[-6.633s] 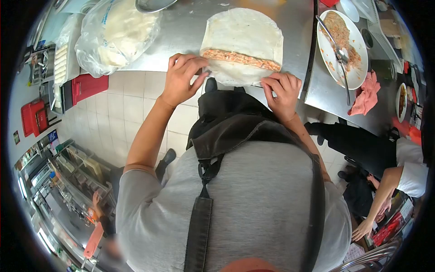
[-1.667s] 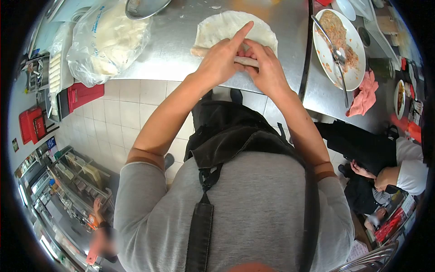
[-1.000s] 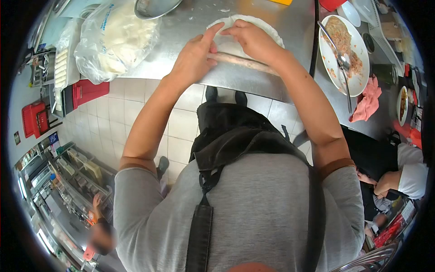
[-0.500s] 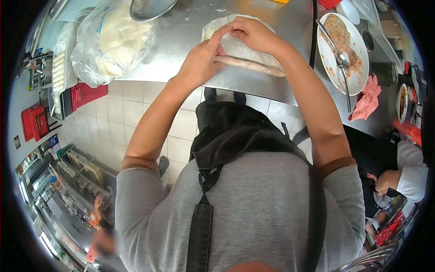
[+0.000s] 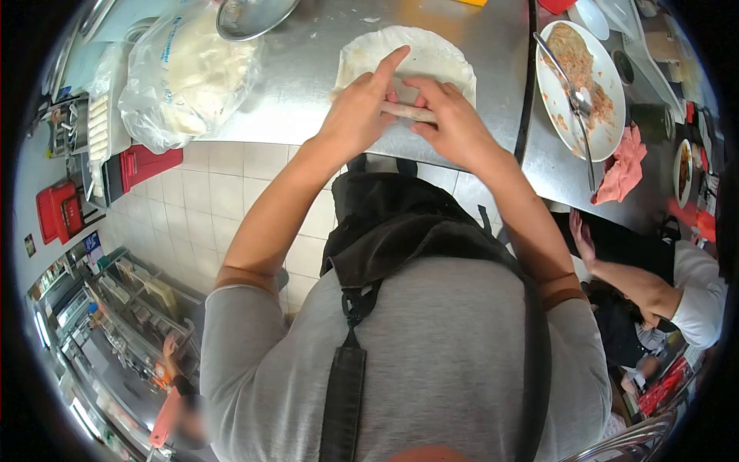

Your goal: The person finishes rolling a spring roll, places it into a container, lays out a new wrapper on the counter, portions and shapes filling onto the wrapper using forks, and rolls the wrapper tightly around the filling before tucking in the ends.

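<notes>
A round, pale wrapper sheet (image 5: 431, 54) lies on the steel table (image 5: 308, 58), its near edge rolled into a thin log (image 5: 409, 112). Around the left part of the roll my left hand (image 5: 362, 108) is closed, its index finger stretched forward over the sheet. My right hand (image 5: 454, 127) grips the roll's right part between thumb and fingers. Only the middle of the roll shows between the two hands. To the right, a white oval plate (image 5: 558, 119) holds orange-flecked filling (image 5: 573, 54) and a spoon (image 5: 579, 98).
Left of the sheet are a plastic bag of pale wrappers (image 5: 192, 77) and a metal bowl (image 5: 250, 19). A tray of white rolls (image 5: 100, 123) stands farther left. A pink cloth (image 5: 622, 165) lies beside the plate. At the right, a co-worker's hand (image 5: 581, 237) reaches toward the table.
My right hand has drawn back from the sheet's far part onto the roll. My left hand has shifted nearer me along the roll. A co-worker's hand has risen at the right.
</notes>
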`<state>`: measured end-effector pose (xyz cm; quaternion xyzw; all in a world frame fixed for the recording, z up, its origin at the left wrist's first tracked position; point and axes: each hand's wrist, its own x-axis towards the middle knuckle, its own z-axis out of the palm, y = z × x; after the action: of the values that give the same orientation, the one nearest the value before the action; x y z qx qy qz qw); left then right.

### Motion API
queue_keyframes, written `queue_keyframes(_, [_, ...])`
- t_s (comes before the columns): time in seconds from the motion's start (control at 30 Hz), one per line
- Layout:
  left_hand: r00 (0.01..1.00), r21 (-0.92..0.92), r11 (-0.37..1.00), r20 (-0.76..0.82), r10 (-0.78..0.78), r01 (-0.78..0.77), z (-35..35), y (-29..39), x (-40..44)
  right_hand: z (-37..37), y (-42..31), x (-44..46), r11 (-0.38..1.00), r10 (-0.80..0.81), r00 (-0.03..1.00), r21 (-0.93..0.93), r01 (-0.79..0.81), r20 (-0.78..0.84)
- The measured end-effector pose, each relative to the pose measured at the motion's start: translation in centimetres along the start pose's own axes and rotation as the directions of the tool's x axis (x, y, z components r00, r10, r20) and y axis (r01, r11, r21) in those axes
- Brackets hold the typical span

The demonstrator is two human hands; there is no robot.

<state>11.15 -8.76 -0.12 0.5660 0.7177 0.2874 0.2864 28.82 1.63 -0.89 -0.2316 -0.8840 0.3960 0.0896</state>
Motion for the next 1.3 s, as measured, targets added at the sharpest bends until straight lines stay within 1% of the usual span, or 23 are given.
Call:
queue_keyframes(0.03, [1.0,0.011,1.0,-0.006,-0.001,0.002,0.3,0.2,0.2,0.7,-0.1,0.1,1.0,0.001,1.0,-0.001,-0.001,-0.002])
queue_keyframes(0.1, [1.0,0.005,1.0,-0.008,0.003,-0.003,0.2,0.2,0.3,1.6,-0.4,0.4,0.999,0.02,0.995,-0.035,-0.023,-0.103])
queue_keyframes(0.2, [1.0,0.011,1.0,-0.013,-0.019,0.019,-0.5,-0.3,-0.2,1.2,-0.5,0.0,0.997,0.043,0.991,-0.06,-0.051,-0.125])
queue_keyframes(0.3, [0.999,0.025,0.999,-0.027,-0.03,0.031,-0.6,-0.4,-0.3,0.6,-0.4,-0.6,0.992,0.098,0.988,-0.062,-0.106,-0.116])
queue_keyframes(0.43, [1.0,0.032,0.999,-0.022,-0.015,0.016,-0.6,-0.4,-0.3,0.7,-0.3,-0.7,0.992,0.116,0.987,-0.036,-0.121,-0.112])
queue_keyframes(0.53, [1.0,0.026,1.0,-0.023,0.014,-0.013,-0.3,0.1,-0.3,1.3,-0.3,-0.6,0.994,0.103,0.987,-0.018,-0.106,-0.122])
queue_keyframes(0.6, [0.999,0.017,1.0,-0.028,0.025,-0.024,0.5,0.1,-0.1,2.3,-0.8,-0.2,1.0,0.022,0.986,-0.015,-0.024,-0.167])
queue_keyframes(0.63, [0.999,0.009,0.999,-0.036,0.036,-0.036,0.6,0.1,0.1,2.3,-0.7,-0.1,1.0,0.019,0.986,-0.015,-0.021,-0.166])
queue_keyframes(0.67, [0.999,0.009,0.999,-0.039,0.036,-0.036,0.3,-0.1,0.1,2.1,-0.5,-0.2,0.999,0.039,0.986,0.0,-0.04,-0.161])
queue_keyframes(0.73, [0.999,0.055,0.997,-0.005,-0.054,0.055,-1.1,-0.6,-0.2,1.4,0.1,-0.7,0.998,0.056,0.987,0.013,-0.054,-0.15])
queue_keyframes(0.8, [0.999,0.044,0.998,-0.024,-0.047,0.048,-2.3,-1.9,-0.9,0.0,0.7,-1.9,0.991,0.134,0.983,0.049,-0.128,-0.122])
queue_keyframes(0.83, [0.999,0.033,0.999,-0.037,-0.037,0.039,-2.8,-2.4,-1.1,-0.7,1.1,-2.5,0.991,0.13,0.984,0.047,-0.125,-0.12])
queue_keyframes(0.9, [0.998,0.045,0.999,-0.057,-0.009,0.011,-3.3,-2.8,-1.6,-1.9,1.6,-3.7,0.986,-0.062,0.986,-0.165,0.036,-0.158])
queue_keyframes(0.97, [0.996,0.083,0.994,-0.048,0.076,-0.072,-3.7,-3.3,-1.6,-2.4,1.7,-4.2,0.987,-0.067,0.98,-0.158,0.037,-0.187])
queue_keyframes(1.0, [0.996,0.08,0.995,-0.054,0.072,-0.067,-4.1,-3.5,-1.5,-2.6,2.0,-4.4,0.998,0.021,0.983,-0.061,-0.032,-0.182])
queue_keyframes(1.03, [1.0,-0.02,1.0,-0.001,0.023,-0.023,-4.5,-3.7,-1.4,-2.6,2.3,-4.6,0.994,0.109,0.98,0.035,-0.105,-0.167])
queue_keyframes(1.07, [0.998,-0.116,0.993,0.057,-0.019,0.026,-4.9,-3.8,-1.1,-2.6,2.7,-4.6,0.994,0.106,0.981,0.033,-0.102,-0.162])
queue_keyframes(1.1, [0.998,-0.119,0.992,0.053,-0.024,0.03,-5.4,-4.0,-0.9,-2.6,3.0,-4.4,0.967,0.205,0.966,0.182,-0.176,-0.159])
queue_keyframes(1.13, [0.993,-0.217,0.972,0.103,-0.064,0.086,-5.9,-4.1,-0.6,-2.6,3.3,-4.2,0.913,0.302,0.943,0.327,-0.243,-0.141])
queue_keyframes(1.17, [0.983,-0.311,0.94,0.157,-0.097,0.142,-6.2,-4.3,-0.3,-2.7,3.6,-4.1,0.914,0.299,0.944,0.324,-0.243,-0.137])
queue_keyframes(1.2, [0.983,-0.314,0.938,0.153,-0.1,0.144,-6.2,-5.0,0.1,-2.8,4.0,-3.9,0.904,0.333,0.936,0.319,-0.284,-0.111])
queue_keyframes(1.27, [0.995,-0.364,0.928,0.092,-0.049,0.079,-5.9,-6.1,0.4,-3.0,4.2,-3.5,0.895,0.363,0.928,0.308,-0.324,-0.08])
queue_keyframes(1.3, [0.995,-0.367,0.927,0.086,-0.053,0.081,-5.8,-6.1,0.4,-3.1,4.1,-3.1,0.937,0.325,0.932,0.189,-0.294,-0.163])
